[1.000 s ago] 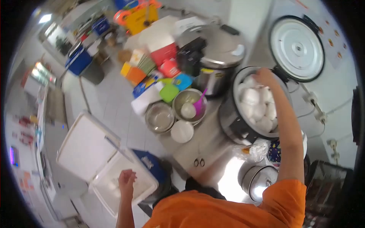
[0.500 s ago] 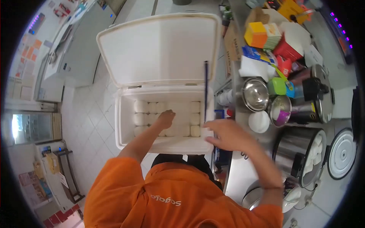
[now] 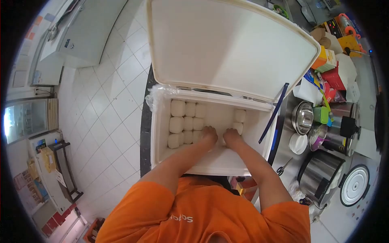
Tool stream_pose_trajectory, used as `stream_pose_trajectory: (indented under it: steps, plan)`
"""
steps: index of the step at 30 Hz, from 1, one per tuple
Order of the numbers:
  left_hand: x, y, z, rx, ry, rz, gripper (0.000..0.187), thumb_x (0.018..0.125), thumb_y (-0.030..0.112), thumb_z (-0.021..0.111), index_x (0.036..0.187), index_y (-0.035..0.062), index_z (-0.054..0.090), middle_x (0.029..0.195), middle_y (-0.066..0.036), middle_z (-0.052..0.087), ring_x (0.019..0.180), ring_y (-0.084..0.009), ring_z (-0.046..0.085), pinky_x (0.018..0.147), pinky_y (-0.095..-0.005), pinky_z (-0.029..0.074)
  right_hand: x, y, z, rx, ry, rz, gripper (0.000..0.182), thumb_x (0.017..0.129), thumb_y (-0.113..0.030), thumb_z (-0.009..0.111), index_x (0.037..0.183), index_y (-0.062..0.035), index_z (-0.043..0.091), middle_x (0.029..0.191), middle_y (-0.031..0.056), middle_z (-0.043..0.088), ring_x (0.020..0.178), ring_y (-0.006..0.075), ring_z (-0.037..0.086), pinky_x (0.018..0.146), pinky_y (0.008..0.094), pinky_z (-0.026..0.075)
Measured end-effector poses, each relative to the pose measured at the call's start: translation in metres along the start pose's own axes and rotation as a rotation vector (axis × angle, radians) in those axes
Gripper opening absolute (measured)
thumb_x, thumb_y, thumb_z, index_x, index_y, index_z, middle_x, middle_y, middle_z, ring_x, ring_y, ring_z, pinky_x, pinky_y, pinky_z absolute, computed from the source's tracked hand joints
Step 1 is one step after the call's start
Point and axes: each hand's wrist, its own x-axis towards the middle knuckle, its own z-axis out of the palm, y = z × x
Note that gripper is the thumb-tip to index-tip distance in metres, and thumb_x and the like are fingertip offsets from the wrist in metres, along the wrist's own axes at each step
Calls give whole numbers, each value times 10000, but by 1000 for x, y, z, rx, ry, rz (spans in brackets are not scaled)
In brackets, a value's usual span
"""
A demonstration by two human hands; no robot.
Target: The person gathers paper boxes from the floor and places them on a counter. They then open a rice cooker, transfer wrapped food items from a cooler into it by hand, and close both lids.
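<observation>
A white cooler box (image 3: 162, 158) stands in front of me with its lid (image 3: 231, 40) tipped open. Inside, on the left, pale rounded lumps like dough balls (image 3: 176, 124) sit packed in rows. A shorter column of the same lumps (image 3: 240, 116) stands on the right. My left hand (image 3: 209, 135) is down in the box, fingers curled, beside the left rows. Close to it, my right hand (image 3: 231, 137) reaches in with bent fingers, just below the right column. What either hand holds, if anything, is hidden under the fingers.
Clear plastic wrap (image 3: 159, 95) hangs over the box's left corner. A long dark blue strip (image 3: 274, 113) crosses its right edge. On the steel counter at right are metal bowls (image 3: 302, 118), scissors (image 3: 284, 166) and a large pot (image 3: 323, 176). Tiled floor (image 3: 103, 121) lies to the left.
My right hand has moved from above the box's right edge down into it, beside my left hand. The view has shifted, and the box appears larger and turned.
</observation>
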Motion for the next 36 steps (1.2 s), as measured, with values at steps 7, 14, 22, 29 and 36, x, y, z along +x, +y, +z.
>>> stream_pose_trajectory:
  steps: [7,14,22,29,36]
  plan:
    - [-45,-71,-26,-960,57,-133,741,607,365,870,1235,37,655,1236,-184,626,1153,-313,590,966,-393,473,-39,28,-31,1246,57,140,678,733,-214,827,1317,12,568,1284,185,580,1170,281,580,942,338,497]
    - [-147,-12,-139,-1326,319,394,831,616,39,874,1337,56,461,1111,-144,667,1021,-242,650,894,-364,529,-175,24,-64,1799,294,-47,590,764,-131,785,1301,4,583,1250,94,610,1122,200,585,990,317,460]
    - [-135,62,-160,-1627,475,362,620,822,-42,690,1365,54,406,1175,-160,621,1012,-183,615,861,-309,515,-534,133,32,2108,1514,200,896,550,-53,855,1359,-2,473,1253,134,612,1161,272,598,1025,424,470]
    - [-111,141,-184,-1479,640,314,476,842,-21,674,1274,40,482,1071,-116,648,919,-133,601,774,-270,481,-748,269,89,1729,1909,898,569,774,-249,754,1260,-13,579,1184,108,604,1025,232,616,879,361,500]
    - [-107,205,-223,-1303,730,372,421,845,-23,680,1226,42,513,1015,-76,642,936,-146,605,809,-273,501,-769,344,134,1433,1096,1261,610,667,-418,828,1145,-73,670,1024,81,628,860,155,571,767,313,481]
